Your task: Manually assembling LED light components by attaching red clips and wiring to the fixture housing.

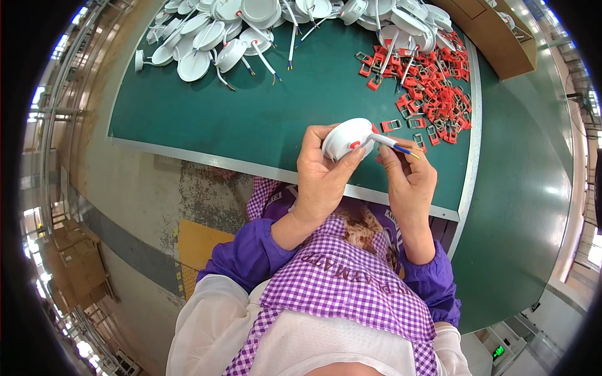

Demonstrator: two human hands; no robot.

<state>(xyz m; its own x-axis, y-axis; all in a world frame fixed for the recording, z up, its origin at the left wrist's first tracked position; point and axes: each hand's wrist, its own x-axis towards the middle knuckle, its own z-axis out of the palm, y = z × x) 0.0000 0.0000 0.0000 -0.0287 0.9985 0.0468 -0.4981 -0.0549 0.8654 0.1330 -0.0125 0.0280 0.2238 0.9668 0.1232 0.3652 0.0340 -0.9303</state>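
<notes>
In the head view, my left hand (321, 182) grasps a white round fixture (342, 139) by its rim, above the near edge of the green surface (207, 116). My right hand (411, 182) has thumb and fingers at its white cable (384, 140); I cannot tell exactly what they pinch. Red clips (442, 94) lie heaped to the right, more white fixtures (210, 36) along the far side.

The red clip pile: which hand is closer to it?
Right. The right hand is on the near side of the red clip pile; the left hand is farther left, holding a white round fixture.
</notes>
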